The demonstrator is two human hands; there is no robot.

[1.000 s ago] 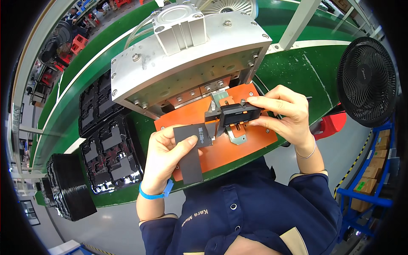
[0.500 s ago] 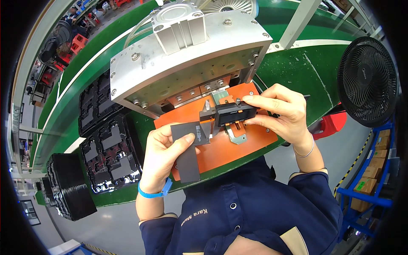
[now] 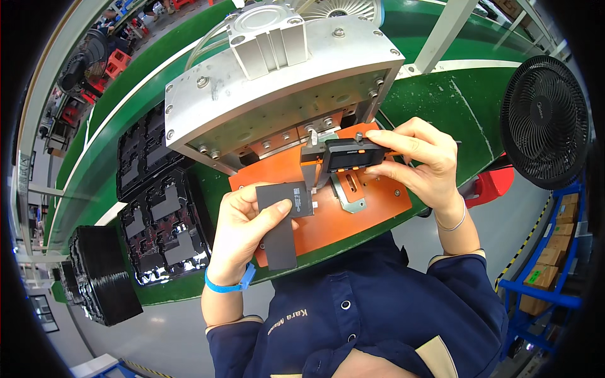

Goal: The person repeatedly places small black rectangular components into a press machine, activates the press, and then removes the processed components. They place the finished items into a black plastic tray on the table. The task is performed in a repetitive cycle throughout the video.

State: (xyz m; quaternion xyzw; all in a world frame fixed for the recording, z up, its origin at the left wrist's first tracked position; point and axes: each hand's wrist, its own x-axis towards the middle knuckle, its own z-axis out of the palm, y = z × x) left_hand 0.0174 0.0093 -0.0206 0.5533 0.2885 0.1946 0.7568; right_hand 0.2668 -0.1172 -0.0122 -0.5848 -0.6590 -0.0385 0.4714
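Observation:
My left hand (image 3: 242, 223) pinches a flat, dark grey L-shaped battery cell (image 3: 278, 242) between thumb and fingers. Small silvery tabs stick out at the cell's right edge. In my right hand (image 3: 422, 157), the thumb and fingers close on a black digital caliper (image 3: 354, 155) with orange buttons, its display tilted toward me. The caliper's jaw end lies just above and right of the cell's upper right corner; I cannot tell whether they touch. Beneath both hands is an orange base plate (image 3: 368, 205) carrying a metal fixture (image 3: 350, 194) with an orange insert.
A metal press (image 3: 283, 94) with a cylinder on top stands over the plate's far side. Left of it, black trays (image 3: 165, 227) hold flat grey pieces, beside stacked black trays (image 3: 107, 274). A black fan (image 3: 543, 120), red stool (image 3: 491, 186) and blue rack of boxes (image 3: 554, 252) stand right.
My right hand has shifted the caliper slightly up and right, so its jaws no longer overlap the cell's corner. My left hand and the cell have barely moved.

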